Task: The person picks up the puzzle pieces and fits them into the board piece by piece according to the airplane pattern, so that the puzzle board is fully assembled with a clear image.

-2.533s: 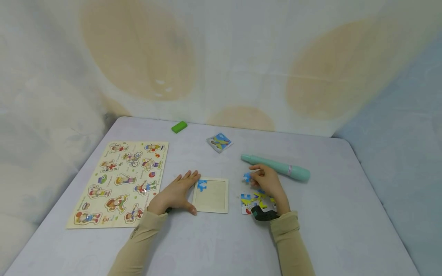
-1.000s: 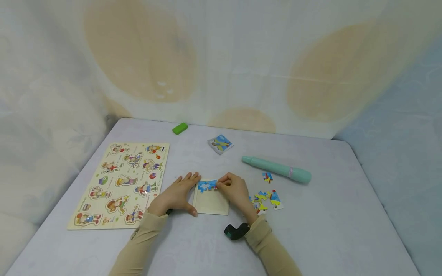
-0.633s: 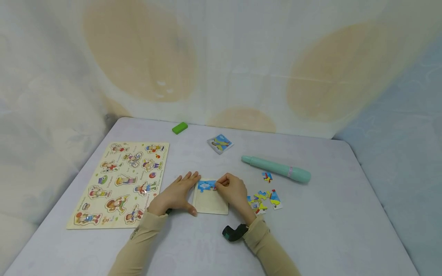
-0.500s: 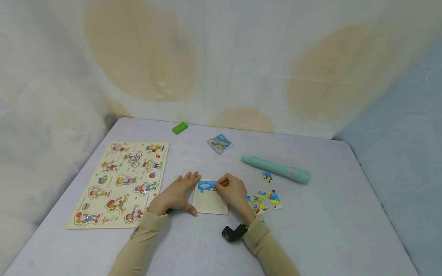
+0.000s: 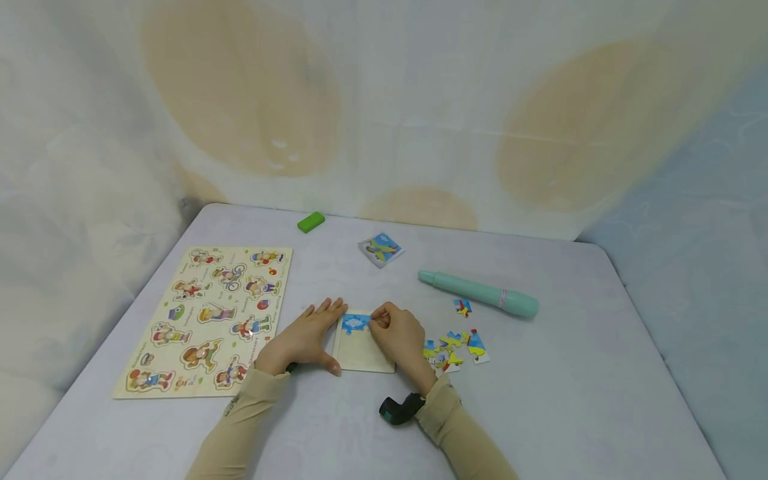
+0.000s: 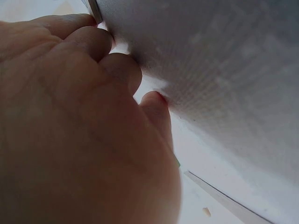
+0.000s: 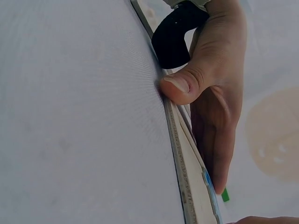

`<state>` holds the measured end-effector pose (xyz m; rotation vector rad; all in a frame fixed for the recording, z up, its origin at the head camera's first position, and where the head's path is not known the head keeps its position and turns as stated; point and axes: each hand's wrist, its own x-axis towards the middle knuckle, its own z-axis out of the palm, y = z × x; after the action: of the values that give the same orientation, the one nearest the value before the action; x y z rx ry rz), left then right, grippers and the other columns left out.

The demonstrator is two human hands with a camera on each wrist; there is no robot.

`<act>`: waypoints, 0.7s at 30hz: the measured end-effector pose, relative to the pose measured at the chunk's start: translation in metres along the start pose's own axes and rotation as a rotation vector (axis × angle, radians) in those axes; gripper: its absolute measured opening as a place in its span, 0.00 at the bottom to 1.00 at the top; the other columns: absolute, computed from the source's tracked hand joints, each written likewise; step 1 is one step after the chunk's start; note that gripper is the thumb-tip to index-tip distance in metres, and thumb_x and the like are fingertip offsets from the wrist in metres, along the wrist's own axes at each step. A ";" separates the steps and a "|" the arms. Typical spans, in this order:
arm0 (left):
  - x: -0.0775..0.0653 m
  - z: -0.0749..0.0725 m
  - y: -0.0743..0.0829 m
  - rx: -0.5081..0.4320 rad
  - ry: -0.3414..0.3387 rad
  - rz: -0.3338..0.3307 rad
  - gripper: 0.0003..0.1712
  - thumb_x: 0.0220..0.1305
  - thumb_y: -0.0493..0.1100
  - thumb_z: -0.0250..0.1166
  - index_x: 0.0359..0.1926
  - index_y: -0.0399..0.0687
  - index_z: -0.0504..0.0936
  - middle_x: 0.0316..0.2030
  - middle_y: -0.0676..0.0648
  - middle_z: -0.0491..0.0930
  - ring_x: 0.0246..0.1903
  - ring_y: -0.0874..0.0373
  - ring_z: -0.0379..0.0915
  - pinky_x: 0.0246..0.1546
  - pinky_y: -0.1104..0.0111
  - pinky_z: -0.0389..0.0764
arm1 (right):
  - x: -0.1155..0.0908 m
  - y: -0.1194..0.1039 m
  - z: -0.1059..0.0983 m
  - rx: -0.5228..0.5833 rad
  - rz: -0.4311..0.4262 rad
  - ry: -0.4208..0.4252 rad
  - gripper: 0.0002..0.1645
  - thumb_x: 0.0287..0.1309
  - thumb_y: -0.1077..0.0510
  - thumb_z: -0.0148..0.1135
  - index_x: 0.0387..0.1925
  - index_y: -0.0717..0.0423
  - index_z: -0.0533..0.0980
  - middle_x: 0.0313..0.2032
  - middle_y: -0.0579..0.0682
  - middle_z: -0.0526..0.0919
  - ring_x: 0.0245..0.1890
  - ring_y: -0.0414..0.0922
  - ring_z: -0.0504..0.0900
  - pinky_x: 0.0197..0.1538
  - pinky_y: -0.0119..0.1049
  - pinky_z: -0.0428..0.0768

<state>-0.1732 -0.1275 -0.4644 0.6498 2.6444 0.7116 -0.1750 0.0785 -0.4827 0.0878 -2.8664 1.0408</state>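
A pale wooden puzzle tray [image 5: 366,353] lies at mid-table, with blue jigsaw pieces [image 5: 355,323] in its upper left corner. My left hand [image 5: 303,340] rests along the tray's left side, fingers spread and thumb by the lower left corner. The right wrist view shows that thumb against the tray's edge. At the tray's upper right, my right hand [image 5: 399,337] pinches a puzzle piece between thumb and index finger; the fingers hide most of it. Several loose puzzle pieces [image 5: 476,345] in blue, yellow and red lie right of the tray, some partly behind my right wrist.
A large board of cartoon figures [image 5: 207,320] lies at the left. Further back are a green block [image 5: 311,222] and a small airplane picture card [image 5: 381,249]. A mint-green tube [image 5: 480,291] lies at the back right, near a single loose piece [image 5: 462,307].
My right hand took a blue piece from the loose pile leftward to the tray's upper right. Lately it has shifted slightly left and its fingers cover more of the piece. My left hand stays put.
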 end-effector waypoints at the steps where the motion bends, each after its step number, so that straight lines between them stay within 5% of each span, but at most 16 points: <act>1: 0.000 0.000 0.000 0.001 0.000 -0.002 0.69 0.33 0.55 0.82 0.74 0.39 0.54 0.76 0.40 0.49 0.76 0.41 0.39 0.75 0.45 0.42 | 0.000 -0.001 0.000 0.001 -0.001 0.002 0.04 0.52 0.54 0.68 0.30 0.47 0.81 0.17 0.41 0.73 0.20 0.38 0.67 0.25 0.29 0.60; 6: 0.000 0.000 -0.002 0.003 -0.002 -0.006 0.69 0.33 0.54 0.82 0.74 0.40 0.54 0.76 0.40 0.49 0.76 0.42 0.39 0.76 0.46 0.41 | 0.001 0.000 -0.001 0.050 0.009 0.000 0.05 0.53 0.53 0.67 0.31 0.48 0.81 0.18 0.42 0.76 0.20 0.37 0.69 0.25 0.29 0.63; 14: 0.001 0.001 -0.002 -0.015 0.001 0.003 0.70 0.32 0.54 0.83 0.74 0.38 0.54 0.75 0.40 0.49 0.76 0.41 0.38 0.76 0.45 0.40 | 0.011 0.017 -0.020 0.312 0.119 0.026 0.08 0.60 0.54 0.63 0.37 0.54 0.81 0.30 0.50 0.83 0.29 0.40 0.77 0.30 0.29 0.73; 21: 0.000 0.000 0.000 -0.020 -0.001 0.007 0.70 0.32 0.53 0.83 0.74 0.38 0.54 0.75 0.39 0.49 0.76 0.41 0.38 0.76 0.45 0.40 | 0.019 0.035 -0.047 0.196 0.209 0.046 0.12 0.64 0.51 0.59 0.42 0.53 0.81 0.37 0.51 0.84 0.36 0.45 0.80 0.37 0.34 0.75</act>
<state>-0.1730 -0.1271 -0.4646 0.6534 2.6320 0.7391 -0.1940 0.1348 -0.4675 -0.2244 -2.7695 1.3404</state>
